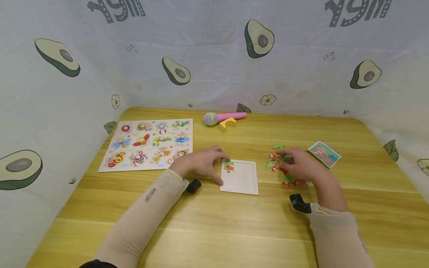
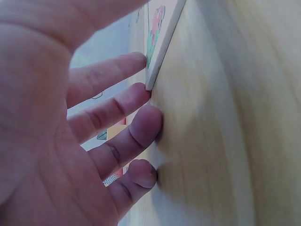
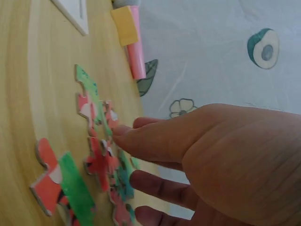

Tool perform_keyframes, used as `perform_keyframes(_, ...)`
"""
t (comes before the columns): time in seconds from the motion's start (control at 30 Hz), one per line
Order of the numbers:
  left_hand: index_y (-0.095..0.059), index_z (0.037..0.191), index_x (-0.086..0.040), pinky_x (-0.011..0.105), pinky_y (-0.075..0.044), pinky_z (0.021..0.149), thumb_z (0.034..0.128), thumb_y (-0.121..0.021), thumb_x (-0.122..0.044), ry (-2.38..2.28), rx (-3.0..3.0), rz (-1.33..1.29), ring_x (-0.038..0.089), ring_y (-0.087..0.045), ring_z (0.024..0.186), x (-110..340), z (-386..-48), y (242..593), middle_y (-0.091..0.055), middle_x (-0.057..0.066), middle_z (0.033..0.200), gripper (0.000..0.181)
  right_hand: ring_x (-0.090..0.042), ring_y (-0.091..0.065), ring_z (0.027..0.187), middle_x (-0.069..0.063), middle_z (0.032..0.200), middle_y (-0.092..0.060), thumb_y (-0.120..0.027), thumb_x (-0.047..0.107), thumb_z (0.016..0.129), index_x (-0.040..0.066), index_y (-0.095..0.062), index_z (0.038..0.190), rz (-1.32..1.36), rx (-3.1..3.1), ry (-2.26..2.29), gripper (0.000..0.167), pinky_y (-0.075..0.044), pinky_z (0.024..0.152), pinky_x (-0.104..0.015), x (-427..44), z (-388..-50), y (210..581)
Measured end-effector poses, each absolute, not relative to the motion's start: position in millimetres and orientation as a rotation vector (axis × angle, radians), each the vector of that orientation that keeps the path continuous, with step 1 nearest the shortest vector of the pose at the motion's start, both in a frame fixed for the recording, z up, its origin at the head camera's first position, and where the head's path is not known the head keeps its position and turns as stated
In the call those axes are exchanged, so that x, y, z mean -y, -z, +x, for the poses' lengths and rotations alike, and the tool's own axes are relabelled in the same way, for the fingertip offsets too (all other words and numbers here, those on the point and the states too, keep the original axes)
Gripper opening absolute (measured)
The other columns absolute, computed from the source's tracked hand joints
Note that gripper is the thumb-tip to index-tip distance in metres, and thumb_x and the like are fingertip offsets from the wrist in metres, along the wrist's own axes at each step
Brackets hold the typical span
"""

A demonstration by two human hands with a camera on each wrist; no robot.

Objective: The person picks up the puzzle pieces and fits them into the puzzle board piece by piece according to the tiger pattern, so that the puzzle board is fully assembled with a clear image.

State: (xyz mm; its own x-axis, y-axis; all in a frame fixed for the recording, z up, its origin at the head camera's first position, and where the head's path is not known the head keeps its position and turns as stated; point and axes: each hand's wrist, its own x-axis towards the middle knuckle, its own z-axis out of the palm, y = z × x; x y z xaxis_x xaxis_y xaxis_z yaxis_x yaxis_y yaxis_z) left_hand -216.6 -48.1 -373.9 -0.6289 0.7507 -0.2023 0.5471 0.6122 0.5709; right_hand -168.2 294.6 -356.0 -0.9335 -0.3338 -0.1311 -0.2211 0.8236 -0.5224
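A square wooden puzzle board [image 1: 239, 180] lies in front of me, with a green and red jigsaw piece [image 1: 229, 166] in its upper left corner. My left hand [image 1: 203, 162] rests at the board's left side, thumb by the lower corner and fingertips [image 2: 139, 92] against the edge by the upper one. Loose jigsaw pieces [image 1: 272, 166] in green and red lie to the right of the board. Over them is my right hand [image 1: 300, 163], its thumb tip close to the pieces [image 3: 96, 155] in the right wrist view. No piece shows clearly between its fingers.
A picture card [image 1: 324, 154] lies right of the right hand. At the back are a pink toy microphone [image 1: 231, 116] and a yellow arched block [image 1: 227, 124]. A large insect peg puzzle [image 1: 147, 145] lies at the left, close to the left hand. A patterned curtain hangs behind.
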Motion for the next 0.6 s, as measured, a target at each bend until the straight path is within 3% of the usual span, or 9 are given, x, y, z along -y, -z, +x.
perform_keyframes(0.17, -0.058, 0.141, -0.02, 0.03, -0.041, 0.099, 0.0725, -0.091, -0.046, -0.65, -2.407, 1.03, 0.013, -0.048, 0.113, 47.6, -216.5, 373.0, -0.046, -0.006, 0.13, 0.08, -0.048, -0.054, 0.114, -0.034, 0.134, -0.05, -0.059, 0.004, 0.099, -0.008, -0.054, 0.137, -0.502, -2.869, 0.746, 0.041, -0.046, 0.091, -0.061, -291.8, -171.8, 363.6)
perform_keyframes(0.37, -0.058, 0.141, -0.019, 0.03, -0.04, 0.1, 0.0724, -0.091, -0.046, -0.651, -2.413, 1.034, 0.013, -0.047, 0.113, 47.4, -216.3, 372.9, -0.046, -0.005, 0.13, 0.08, -0.052, -0.044, 0.128, -0.031, 0.135, -0.054, -0.056, -0.001, 0.099, -0.006, -0.056, 0.136, -0.529, -2.914, 0.716, 0.037, -0.029, 0.106, -0.065, -286.5, -174.3, 370.5)
perform_keyframes(0.47, -0.058, 0.141, -0.019, 0.029, -0.041, 0.099, 0.0723, -0.091, -0.045, -0.647, -2.412, 1.03, 0.013, -0.048, 0.112, 47.5, -215.7, 372.6, -0.046, -0.004, 0.13, 0.08, -0.051, -0.044, 0.127, -0.029, 0.134, -0.056, -0.057, -0.001, 0.099, -0.005, -0.057, 0.135, -0.535, -2.916, 0.713, 0.036, -0.022, 0.107, -0.065, -284.7, -175.3, 374.0)
perform_keyframes(0.6, -0.058, 0.141, -0.019, 0.028, -0.041, 0.099, 0.0725, -0.091, -0.045, -0.643, -2.412, 1.033, 0.013, -0.048, 0.112, 47.3, -215.6, 372.4, -0.046, -0.004, 0.13, 0.08, -0.053, -0.043, 0.126, -0.028, 0.133, -0.056, -0.058, 0.0, 0.099, -0.004, -0.058, 0.134, -0.531, -2.927, 0.699, 0.036, -0.023, 0.106, -0.064, -283.7, -175.9, 376.4)
